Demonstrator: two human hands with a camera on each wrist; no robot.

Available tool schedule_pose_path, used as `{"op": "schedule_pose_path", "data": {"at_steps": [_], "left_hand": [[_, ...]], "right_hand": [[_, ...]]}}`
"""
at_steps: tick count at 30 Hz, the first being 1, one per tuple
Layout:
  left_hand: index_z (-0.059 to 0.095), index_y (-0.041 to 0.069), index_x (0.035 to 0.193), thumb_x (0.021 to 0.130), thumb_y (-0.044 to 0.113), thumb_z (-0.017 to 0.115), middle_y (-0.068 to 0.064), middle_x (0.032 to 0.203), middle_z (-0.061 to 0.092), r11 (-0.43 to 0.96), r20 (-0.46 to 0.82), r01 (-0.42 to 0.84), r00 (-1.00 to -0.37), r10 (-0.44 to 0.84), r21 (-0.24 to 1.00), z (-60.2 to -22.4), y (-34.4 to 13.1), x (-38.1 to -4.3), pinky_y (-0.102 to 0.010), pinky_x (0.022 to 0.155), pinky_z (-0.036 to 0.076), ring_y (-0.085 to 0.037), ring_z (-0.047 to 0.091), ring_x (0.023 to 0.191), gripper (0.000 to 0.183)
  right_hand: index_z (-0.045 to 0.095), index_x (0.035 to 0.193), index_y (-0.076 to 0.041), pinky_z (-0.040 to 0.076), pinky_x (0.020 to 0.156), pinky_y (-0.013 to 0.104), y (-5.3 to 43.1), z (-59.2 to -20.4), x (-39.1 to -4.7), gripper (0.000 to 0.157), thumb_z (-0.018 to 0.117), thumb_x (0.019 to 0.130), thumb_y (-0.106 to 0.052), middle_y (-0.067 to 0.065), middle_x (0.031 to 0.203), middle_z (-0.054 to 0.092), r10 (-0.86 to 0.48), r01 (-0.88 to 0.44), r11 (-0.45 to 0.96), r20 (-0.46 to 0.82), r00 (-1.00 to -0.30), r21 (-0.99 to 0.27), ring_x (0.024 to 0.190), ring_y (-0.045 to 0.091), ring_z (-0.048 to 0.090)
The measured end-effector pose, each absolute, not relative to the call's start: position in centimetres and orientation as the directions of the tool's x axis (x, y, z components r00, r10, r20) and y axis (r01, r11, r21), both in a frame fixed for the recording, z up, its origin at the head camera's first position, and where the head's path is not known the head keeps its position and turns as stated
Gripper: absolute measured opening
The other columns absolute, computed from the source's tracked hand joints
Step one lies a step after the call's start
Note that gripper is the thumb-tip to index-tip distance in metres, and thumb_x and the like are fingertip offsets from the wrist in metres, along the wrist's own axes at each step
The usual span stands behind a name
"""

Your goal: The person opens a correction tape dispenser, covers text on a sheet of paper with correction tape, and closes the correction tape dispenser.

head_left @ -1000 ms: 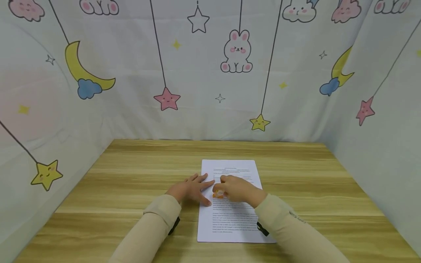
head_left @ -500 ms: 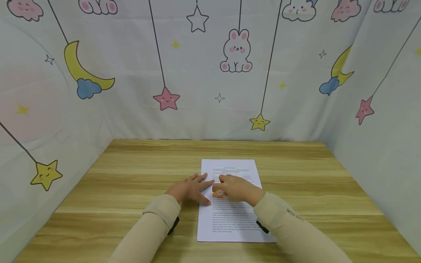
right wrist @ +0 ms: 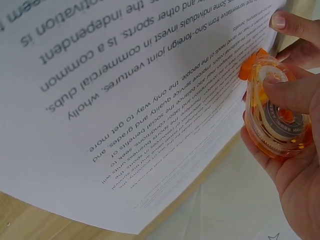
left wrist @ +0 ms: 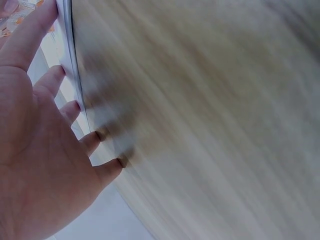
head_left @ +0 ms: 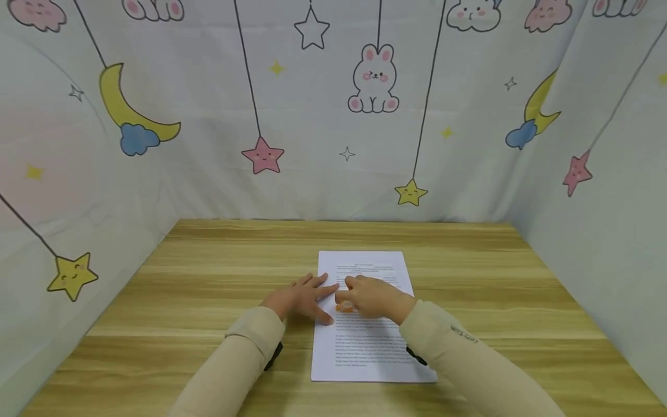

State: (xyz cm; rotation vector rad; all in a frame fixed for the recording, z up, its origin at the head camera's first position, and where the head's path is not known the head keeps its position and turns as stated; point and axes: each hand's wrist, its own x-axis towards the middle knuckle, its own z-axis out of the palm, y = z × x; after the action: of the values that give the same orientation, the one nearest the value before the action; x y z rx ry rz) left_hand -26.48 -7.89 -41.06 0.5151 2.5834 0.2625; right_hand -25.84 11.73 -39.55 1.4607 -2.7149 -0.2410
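An orange, see-through correction tape [right wrist: 282, 131] is gripped in my right hand [head_left: 376, 298], the thumb on its near side. Its orange tip meets the printed lines of a white sheet of paper [head_left: 372, 375] on the table. In the head view only a small orange part of the correction tape [head_left: 344, 307] shows under the curled fingers. My left hand [head_left: 304, 298] lies with spread fingers along the sheet's left edge, thumb and index finger on the paper. The left wrist view shows that hand's fingers [left wrist: 49, 80] stretched out over the paper's edge.
Around the paper extends a wood-grain table [head_left: 208, 260]. White curtains [head_left: 323, 191] printed with stars, moons and rabbits close off the back and both sides. The sheet seems to lie on a stack, judging by its thick edge in the left wrist view.
The whole head view has shifted very slightly. Both hands keep nearly the same pose, the right still holding the correction tape at the printed lines.
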Motion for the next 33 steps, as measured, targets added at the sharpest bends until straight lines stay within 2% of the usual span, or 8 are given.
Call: {"op": "schedule_pose_path", "data": {"at_steps": [13,20,26,33], "left_hand": [[0.022,0.036,0.145,0.078,0.058,0.062,0.003,0.157,0.005,0.911,-0.417,0.308,-0.816,0.402,0.275,-40.9,-7.9,-26.4,-0.057,0.111,0.011,-0.031,0.000,0.144,0.081],[0.022,0.038,0.145,0.077,0.059,0.062,0.005,0.157,0.005,0.916,-0.427,0.293,-0.817,0.389,0.275,-41.0,-7.8,-26.4,-0.057,0.111,0.011,-0.029,-0.001,0.144,0.081],[0.022,0.038,0.145,0.077,0.060,0.062,0.005,0.157,0.005,0.920,-0.428,0.292,-0.819,0.381,0.260,-41.0,-7.8,-26.4,-0.056,0.112,0.011,-0.029,0.000,0.144,0.082],[0.022,0.038,0.145,0.077,0.060,0.061,0.004,0.157,0.006,0.923,-0.423,0.297,-0.823,0.378,0.246,-41.1,-7.8,-26.4,-0.054,0.112,0.011,-0.030,0.001,0.144,0.082]], "right_hand": [[0.055,0.106,-0.027,0.051,0.072,0.029,12.1,-39.5,-26.0,0.026,0.065,0.084,-0.016,0.001,0.094,0.053,-0.829,-0.821,0.535,-0.061,-0.555,0.201,0.079,0.015,0.056],[0.055,0.106,-0.028,0.051,0.074,0.030,12.4,-39.3,-25.9,0.018,0.058,0.090,-0.021,0.002,0.095,0.053,-0.818,-0.814,0.552,-0.073,-0.571,0.182,0.081,0.016,0.057],[0.056,0.107,-0.028,0.051,0.074,0.032,12.6,-39.2,-25.8,0.017,0.057,0.091,-0.022,0.002,0.095,0.053,-0.812,-0.813,0.562,-0.084,-0.577,0.154,0.082,0.017,0.057],[0.056,0.108,-0.029,0.051,0.075,0.032,13.1,-39.3,-25.9,0.030,0.063,0.085,-0.011,0.001,0.099,0.053,-0.795,-0.799,0.583,-0.099,-0.598,0.144,0.084,0.017,0.056]]}}
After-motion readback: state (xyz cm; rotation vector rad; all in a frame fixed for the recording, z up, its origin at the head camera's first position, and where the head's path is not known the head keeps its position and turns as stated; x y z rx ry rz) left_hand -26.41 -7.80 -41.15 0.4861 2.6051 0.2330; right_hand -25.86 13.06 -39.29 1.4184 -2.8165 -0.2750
